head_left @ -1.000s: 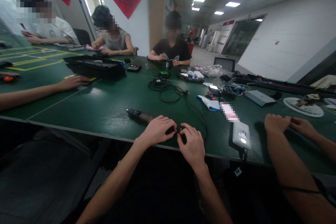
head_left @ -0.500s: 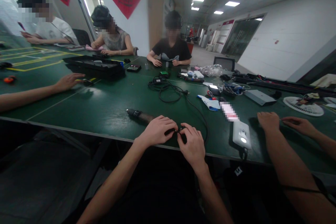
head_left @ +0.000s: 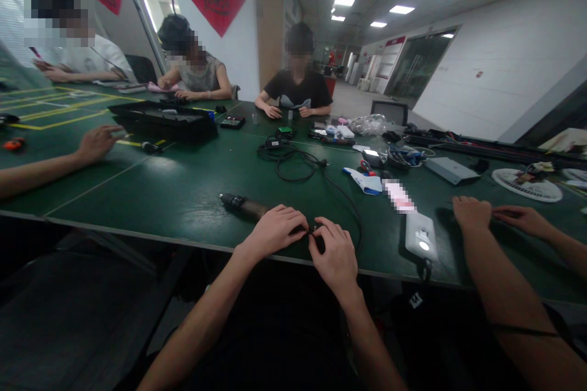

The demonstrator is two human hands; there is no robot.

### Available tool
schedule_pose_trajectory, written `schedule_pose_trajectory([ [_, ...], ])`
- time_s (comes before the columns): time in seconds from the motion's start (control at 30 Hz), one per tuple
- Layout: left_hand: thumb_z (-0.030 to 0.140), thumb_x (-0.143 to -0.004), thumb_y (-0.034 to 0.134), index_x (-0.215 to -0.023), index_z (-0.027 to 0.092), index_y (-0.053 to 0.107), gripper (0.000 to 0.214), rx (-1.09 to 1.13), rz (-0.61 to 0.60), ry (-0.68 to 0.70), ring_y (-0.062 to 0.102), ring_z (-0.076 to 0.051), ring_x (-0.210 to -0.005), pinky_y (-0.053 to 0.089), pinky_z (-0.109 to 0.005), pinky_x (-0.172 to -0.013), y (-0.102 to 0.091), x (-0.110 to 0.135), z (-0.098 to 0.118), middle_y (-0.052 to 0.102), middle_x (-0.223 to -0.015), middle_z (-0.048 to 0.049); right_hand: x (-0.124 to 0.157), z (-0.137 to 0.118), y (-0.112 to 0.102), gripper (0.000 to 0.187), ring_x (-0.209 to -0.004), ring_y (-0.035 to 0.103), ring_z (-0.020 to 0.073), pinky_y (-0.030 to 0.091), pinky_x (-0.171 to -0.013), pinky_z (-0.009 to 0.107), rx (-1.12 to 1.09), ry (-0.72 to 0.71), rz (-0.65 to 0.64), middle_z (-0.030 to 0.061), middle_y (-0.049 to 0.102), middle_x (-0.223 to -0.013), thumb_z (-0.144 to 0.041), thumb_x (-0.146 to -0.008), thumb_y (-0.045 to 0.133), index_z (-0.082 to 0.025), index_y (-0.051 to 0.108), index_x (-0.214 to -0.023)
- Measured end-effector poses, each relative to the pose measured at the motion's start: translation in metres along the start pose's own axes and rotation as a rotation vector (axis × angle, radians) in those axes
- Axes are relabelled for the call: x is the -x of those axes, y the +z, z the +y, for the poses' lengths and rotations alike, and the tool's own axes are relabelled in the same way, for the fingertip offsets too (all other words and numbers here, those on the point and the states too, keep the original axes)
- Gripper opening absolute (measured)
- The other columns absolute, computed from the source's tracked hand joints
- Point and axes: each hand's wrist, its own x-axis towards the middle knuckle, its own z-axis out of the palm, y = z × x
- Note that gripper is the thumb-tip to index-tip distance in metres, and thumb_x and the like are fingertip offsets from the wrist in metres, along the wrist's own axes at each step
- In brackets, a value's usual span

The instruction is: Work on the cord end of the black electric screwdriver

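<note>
Leftward slid one co-worker's hand (head_left: pixel 97 145); two hands (head_left: pixel 276 229) (head_left: pixel 337 252) pinch one dark part (head_left: pixel 312 230) between nearly closed fingers (head_left: pixel 296 220).

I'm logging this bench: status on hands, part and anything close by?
Left hand and right hand pinching small dark part, details too small to tell. Dark cylindrical tool beside left hand. Black cable beside right hand.

A green table (head_left: pixel 137 192) bears a dark cylindrical tool (head_left: pixel 244 206), cable (head_left: pixel 270 148) and black tray (head_left: pixel 169 127).
</note>
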Motion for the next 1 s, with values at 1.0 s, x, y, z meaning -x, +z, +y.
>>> schedule_pose_trajectory([
  [1.0,0.022,-0.095,0.06,-0.127,0.025,0.059,0.032,0.099,0.032,0.008,0.062,-0.022,-0.12,0.046,-0.04,-0.104,-0.016,0.003,0.014,0.07,-0.125,-0.0045,0.001,0.001,0.002,0.01,-0.116,0.064,0.0275,0.047,-0.093,0.044,0.018,-0.011,0.015,0.0085,0.068,-0.136,-0.026,-0.1,0.057,-0.024,0.066,-0.097],
])
